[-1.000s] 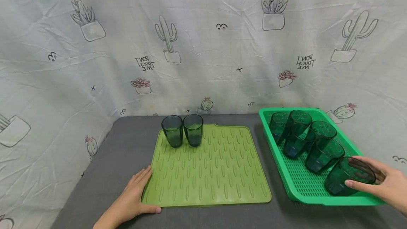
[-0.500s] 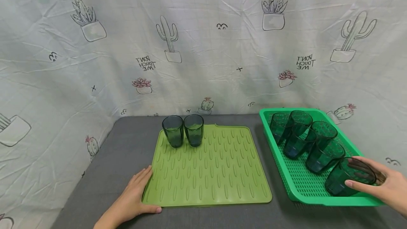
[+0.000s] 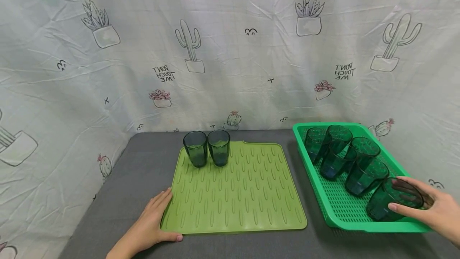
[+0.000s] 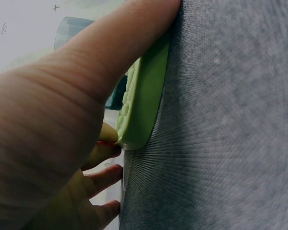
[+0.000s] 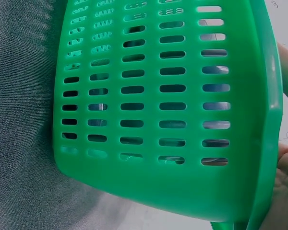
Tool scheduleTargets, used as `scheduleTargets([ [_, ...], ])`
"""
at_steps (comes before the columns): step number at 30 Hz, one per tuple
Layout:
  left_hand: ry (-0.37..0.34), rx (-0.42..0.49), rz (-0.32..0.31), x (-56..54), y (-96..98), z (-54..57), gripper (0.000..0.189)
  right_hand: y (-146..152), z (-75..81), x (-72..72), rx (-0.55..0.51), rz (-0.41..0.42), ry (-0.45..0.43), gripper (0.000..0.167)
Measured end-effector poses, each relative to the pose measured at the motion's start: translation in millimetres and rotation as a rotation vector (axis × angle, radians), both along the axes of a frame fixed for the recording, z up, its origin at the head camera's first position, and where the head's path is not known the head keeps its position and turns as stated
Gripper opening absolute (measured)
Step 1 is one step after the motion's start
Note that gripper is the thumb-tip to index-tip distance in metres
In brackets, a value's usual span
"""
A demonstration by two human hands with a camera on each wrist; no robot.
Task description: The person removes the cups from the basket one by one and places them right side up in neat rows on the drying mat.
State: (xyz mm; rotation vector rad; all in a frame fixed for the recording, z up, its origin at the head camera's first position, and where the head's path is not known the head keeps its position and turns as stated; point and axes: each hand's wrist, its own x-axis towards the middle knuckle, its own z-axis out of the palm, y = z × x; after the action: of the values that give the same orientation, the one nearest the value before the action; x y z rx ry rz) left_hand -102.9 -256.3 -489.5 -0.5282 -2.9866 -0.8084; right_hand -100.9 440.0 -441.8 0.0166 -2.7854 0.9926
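My left hand rests at the near left corner of a green ridged drying mat, fingers along its left edge and thumb along its front edge. In the left wrist view the mat's green side shows past the thumb. At the right, my right hand grips a dark green drinking glass, thumb on the near side and fingers on the far side. That glass is tilted inside a green plastic basket. In the right wrist view the basket's slotted wall hides most of the hand and glass.
Two glasses, one at left and one beside it, stand upright at the mat's back left. Several more glasses crowd the basket. Grey cloth covers the table, and a cactus-print curtain hangs behind.
Both hands, the glasses, the mat and the basket keep their places. The head view shifts only very slightly.
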Motion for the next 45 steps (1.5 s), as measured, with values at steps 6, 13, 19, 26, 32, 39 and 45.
scheduleTargets([
  [6,-0.001,-0.002,0.002,0.1,-0.1,-0.1,0.126,-1.4,-0.9,2.1,-0.014,0.010,-0.015,0.082],
  [13,-0.007,-0.008,0.005,-0.5,-0.6,0.1,0.127,-1.4,-3.6,1.5,-0.007,0.008,-0.009,0.084],
  [19,-0.009,0.000,0.004,0.7,0.0,0.5,0.127,-1.9,-2.1,1.4,0.003,0.015,0.002,0.087],
  [26,-0.021,0.015,0.006,1.7,0.4,1.4,0.126,-1.1,-1.9,0.0,0.009,0.019,-0.005,0.089],
  [32,-0.036,0.016,0.004,0.6,0.7,2.1,0.127,-0.1,-2.2,2.0,-0.024,0.001,-0.005,0.083],
  [39,-0.045,0.014,0.005,-0.6,-0.2,2.3,0.127,0.6,0.0,2.4,-0.023,-0.042,-0.064,0.089],
  [45,-0.042,0.011,0.002,-0.9,-0.1,1.2,0.127,1.6,3.3,2.0,-0.032,-0.051,-0.125,0.097],
])
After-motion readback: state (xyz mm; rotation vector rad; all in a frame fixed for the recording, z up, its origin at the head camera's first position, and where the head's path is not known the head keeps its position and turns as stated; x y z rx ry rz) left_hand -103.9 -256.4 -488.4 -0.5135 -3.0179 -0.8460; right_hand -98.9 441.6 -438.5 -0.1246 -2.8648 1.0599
